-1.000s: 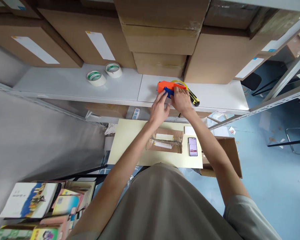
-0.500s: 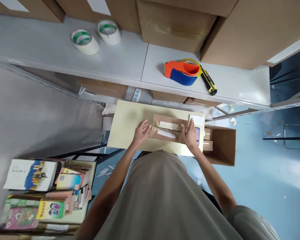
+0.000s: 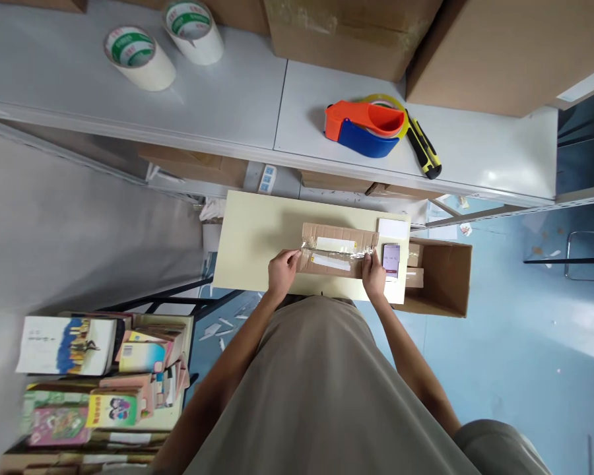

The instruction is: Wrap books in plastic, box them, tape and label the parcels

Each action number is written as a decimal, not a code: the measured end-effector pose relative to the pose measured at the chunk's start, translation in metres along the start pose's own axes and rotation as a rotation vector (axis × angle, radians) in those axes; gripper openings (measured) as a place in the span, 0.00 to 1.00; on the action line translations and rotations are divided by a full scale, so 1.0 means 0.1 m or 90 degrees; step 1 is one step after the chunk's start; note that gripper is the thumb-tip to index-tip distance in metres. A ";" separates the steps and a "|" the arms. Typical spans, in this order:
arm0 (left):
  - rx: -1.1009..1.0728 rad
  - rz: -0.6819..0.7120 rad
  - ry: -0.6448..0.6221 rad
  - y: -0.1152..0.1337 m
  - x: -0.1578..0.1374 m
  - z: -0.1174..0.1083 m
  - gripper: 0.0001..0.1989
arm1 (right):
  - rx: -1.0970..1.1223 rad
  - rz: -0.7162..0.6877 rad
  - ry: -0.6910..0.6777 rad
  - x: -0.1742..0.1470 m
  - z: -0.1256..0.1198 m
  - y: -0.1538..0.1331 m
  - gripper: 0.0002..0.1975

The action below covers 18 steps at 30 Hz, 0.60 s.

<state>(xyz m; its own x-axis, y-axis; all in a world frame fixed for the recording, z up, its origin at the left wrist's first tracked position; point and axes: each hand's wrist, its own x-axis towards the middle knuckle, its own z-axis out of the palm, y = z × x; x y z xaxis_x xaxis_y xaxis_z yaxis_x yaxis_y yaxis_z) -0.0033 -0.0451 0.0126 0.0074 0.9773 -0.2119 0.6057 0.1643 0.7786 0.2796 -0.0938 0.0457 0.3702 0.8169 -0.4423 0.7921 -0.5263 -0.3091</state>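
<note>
A small flat cardboard parcel [image 3: 334,252] with white labels and clear tape along its seam lies on a pale yellow table [image 3: 257,231]. My left hand [image 3: 282,269] grips the parcel's left end, fingers pinched at the tape. At the right end my right hand [image 3: 373,274] holds the parcel the same way. An orange and blue tape dispenser [image 3: 363,125] rests on the grey shelf [image 3: 228,119] above, away from both hands.
A yellow-black utility knife [image 3: 424,150] lies beside the dispenser. Two tape rolls [image 3: 138,56] stand at the shelf's left. A phone [image 3: 391,258] lies right of the parcel, an open carton [image 3: 440,277] beyond it. Books [image 3: 94,376] are stacked lower left. Large boxes [image 3: 499,46] line the shelf.
Both hands let go of the tape dispenser on the shelf and came down to the parcel on the table, closing on its two ends. The view tilted down.
</note>
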 end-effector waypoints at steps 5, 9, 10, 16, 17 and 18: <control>-0.026 -0.018 0.000 0.01 0.12 0.04 0.09 | 0.019 -0.041 -0.033 0.02 -0.15 0.05 0.37; -0.026 -0.028 -0.083 0.05 0.25 0.06 0.10 | 0.059 -0.092 -0.048 0.02 -0.30 0.10 0.40; -0.026 -0.022 -0.091 0.06 0.27 0.05 0.11 | 0.066 -0.098 -0.048 0.03 -0.32 0.10 0.41; -0.096 -0.029 -0.040 0.07 0.36 -0.16 0.20 | 0.146 -0.117 -0.007 0.12 -0.39 0.01 0.35; -0.117 -0.029 -0.038 0.05 0.38 -0.20 0.20 | 0.163 -0.118 0.016 0.15 -0.38 0.00 0.33; -0.136 -0.026 -0.035 0.02 0.39 -0.22 0.20 | 0.179 -0.119 0.038 0.18 -0.36 -0.01 0.31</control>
<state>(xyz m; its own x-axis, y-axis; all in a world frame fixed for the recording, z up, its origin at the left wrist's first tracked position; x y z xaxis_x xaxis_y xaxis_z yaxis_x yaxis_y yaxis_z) -0.0196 -0.0037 0.0193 0.0327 0.9614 -0.2730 0.4240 0.2340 0.8749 0.3031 -0.0698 0.0680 0.2647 0.9135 -0.3090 0.6875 -0.4035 -0.6038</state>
